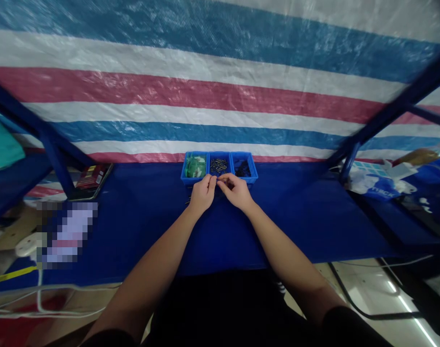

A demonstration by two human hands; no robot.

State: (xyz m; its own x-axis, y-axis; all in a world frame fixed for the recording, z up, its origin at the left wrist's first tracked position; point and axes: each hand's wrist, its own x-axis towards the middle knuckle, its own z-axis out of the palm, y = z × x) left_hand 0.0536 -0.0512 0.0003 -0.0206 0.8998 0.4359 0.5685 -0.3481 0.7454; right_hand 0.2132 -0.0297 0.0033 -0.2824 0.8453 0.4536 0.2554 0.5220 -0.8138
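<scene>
Left hand (203,193) and right hand (236,191) are seen fingertip to fingertip, fingers curled, at the near wall of a blue tray (249,180). Small dark metal pieces (218,166) are held in its middle compartment, just beyond the fingertips. Whether anything is pinched cannot be told: too small, blurred.

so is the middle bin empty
Not empty: small dark metal pieces lie in the middle bin.
</scene>
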